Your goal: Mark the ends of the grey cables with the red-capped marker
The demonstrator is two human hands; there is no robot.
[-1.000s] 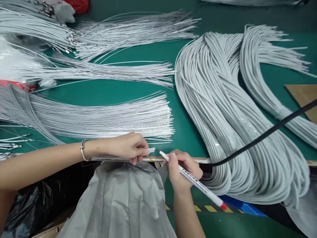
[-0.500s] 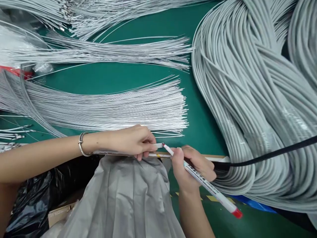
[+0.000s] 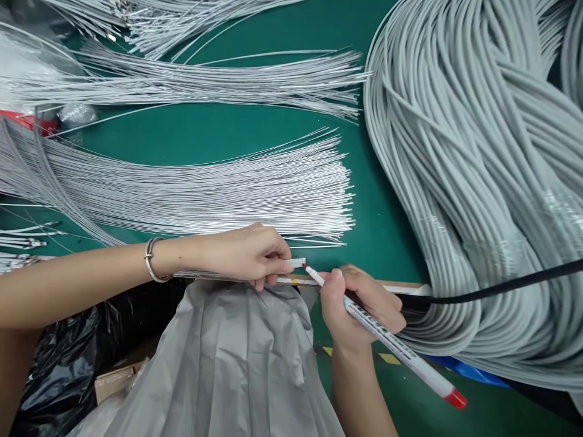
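My left hand (image 3: 262, 258), with a silver bangle at the wrist, is closed near the table's front edge. Between its thumb and fingers it pinches a small white rectangular piece (image 3: 297, 263), whose free end points right. Whether a wire runs from this piece is hidden by the hand. My right hand (image 3: 357, 303) grips a white marker pen (image 3: 401, 349) with dark print and a red rear end. The pen's red tip is at the lower corner of the white piece's end. Just beyond my left hand lies a fanned bundle of thin grey wires (image 3: 228, 197).
Another wire bundle (image 3: 228, 85) lies farther back on the green table (image 3: 273, 136). Thick coils of grey cable (image 3: 437, 170) fill the right side, with a black strap (image 3: 510, 285) across them. Clear plastic bags (image 3: 31, 67) sit at left; a black bag (image 3: 59, 364) is below.
The view has shifted a little, so the wires and coils appear slightly higher and farther right. Both hands keep their grips, and the marker's red tip stays by the white piece's end.
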